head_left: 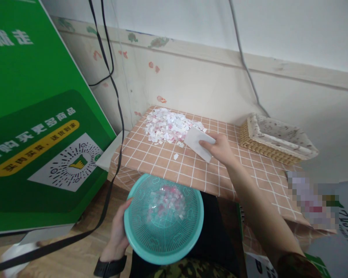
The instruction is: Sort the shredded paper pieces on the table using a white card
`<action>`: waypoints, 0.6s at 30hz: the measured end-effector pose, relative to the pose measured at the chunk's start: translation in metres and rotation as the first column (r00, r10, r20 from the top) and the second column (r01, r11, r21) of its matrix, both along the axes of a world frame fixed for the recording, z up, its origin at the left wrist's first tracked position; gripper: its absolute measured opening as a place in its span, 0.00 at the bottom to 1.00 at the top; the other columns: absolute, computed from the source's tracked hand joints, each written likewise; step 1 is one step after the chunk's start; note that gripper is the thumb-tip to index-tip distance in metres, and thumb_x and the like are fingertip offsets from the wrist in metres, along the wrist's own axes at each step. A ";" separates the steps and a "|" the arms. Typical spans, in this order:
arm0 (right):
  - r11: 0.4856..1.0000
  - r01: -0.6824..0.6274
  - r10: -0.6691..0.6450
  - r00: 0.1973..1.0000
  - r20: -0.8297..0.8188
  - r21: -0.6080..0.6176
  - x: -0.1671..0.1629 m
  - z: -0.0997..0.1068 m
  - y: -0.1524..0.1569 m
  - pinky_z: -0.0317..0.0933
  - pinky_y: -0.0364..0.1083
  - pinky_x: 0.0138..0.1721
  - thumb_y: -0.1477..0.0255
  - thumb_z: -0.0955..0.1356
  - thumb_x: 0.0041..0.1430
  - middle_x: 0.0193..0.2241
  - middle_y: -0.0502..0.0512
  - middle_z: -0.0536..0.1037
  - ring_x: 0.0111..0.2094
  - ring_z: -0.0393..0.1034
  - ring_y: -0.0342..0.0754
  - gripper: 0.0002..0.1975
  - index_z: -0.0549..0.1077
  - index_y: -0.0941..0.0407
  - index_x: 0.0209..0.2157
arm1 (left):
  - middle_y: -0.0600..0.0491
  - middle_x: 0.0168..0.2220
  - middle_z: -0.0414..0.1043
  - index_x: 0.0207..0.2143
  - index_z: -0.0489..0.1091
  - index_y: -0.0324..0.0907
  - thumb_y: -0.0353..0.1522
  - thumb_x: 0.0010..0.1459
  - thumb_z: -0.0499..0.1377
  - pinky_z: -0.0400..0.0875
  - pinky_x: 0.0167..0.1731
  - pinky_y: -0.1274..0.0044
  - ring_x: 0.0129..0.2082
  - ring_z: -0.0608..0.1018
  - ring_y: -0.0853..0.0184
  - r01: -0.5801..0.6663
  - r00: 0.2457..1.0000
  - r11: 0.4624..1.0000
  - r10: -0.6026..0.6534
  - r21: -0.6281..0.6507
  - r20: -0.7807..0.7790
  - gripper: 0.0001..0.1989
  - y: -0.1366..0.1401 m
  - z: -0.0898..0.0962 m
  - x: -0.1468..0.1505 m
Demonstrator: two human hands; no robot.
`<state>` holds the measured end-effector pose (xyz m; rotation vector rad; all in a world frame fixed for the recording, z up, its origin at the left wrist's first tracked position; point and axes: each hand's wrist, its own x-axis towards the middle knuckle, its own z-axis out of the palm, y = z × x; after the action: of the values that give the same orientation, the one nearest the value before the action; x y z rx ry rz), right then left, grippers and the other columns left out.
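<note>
A turquoise plastic colander (pixel 191 231) is held by its left rim in my left hand (pixel 119 224), just below the table's front edge. Small clear and pinkish plastic pieces (pixel 168 202) lie in its bottom. My right hand (pixel 220 146) grips a flat white card (pixel 197 143), thumb on top, fingers hidden beneath. The card's far left edge touches a heap of small white and pink scraps (pixel 168 125) on the checked tablecloth (pixel 150 160). One loose white scrap (pixel 176 156) lies apart, nearer the front edge.
A lined wicker basket (pixel 278 139) stands at the table's right, against the wall. A green sign with a printed code (pixel 75 166) fills the left. A black strap (pixel 111 185) hangs down between sign and table. A grey cable (pixel 245 58) runs down the wall behind the basket.
</note>
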<state>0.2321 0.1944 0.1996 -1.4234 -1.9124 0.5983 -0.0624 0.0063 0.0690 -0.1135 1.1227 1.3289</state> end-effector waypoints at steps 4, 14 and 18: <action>0.999 -0.043 0.042 0.998 0.046 0.008 -0.003 0.002 0.002 0.57 0.43 0.25 0.69 0.64 0.50 0.25 0.53 0.75 0.25 0.66 0.45 0.11 0.75 0.60 0.30 | 0.51 0.22 0.78 0.26 0.75 0.38 0.27 0.45 0.62 0.74 0.24 0.76 0.21 0.78 0.65 0.003 1.000 1.000 -0.003 0.005 0.005 0.03 0.000 0.002 0.001; 0.988 -0.066 0.050 0.992 -0.112 -0.137 -0.003 0.002 -0.002 0.57 0.43 0.22 0.67 0.67 0.49 0.27 0.56 0.75 0.25 0.66 0.45 0.12 0.74 0.61 0.32 | 0.51 0.22 0.78 0.26 0.75 0.38 0.27 0.45 0.61 0.74 0.24 0.75 0.21 0.78 0.64 -0.003 1.000 1.000 0.003 -0.008 0.014 0.03 0.000 0.003 0.001; 0.984 -0.091 0.074 0.991 -0.112 -0.152 -0.004 0.000 -0.001 0.58 0.42 0.22 0.68 0.67 0.48 0.25 0.55 0.74 0.24 0.66 0.44 0.11 0.74 0.61 0.30 | 0.52 0.22 0.78 0.25 0.75 0.38 0.26 0.45 0.61 0.74 0.23 0.76 0.21 0.78 0.65 -0.022 1.000 1.000 0.022 0.002 0.008 0.03 0.000 0.003 0.001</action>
<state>0.2278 0.1935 0.1994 -1.3837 -1.8814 0.8638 -0.0617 0.0065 0.0723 -0.1303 1.1159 1.3482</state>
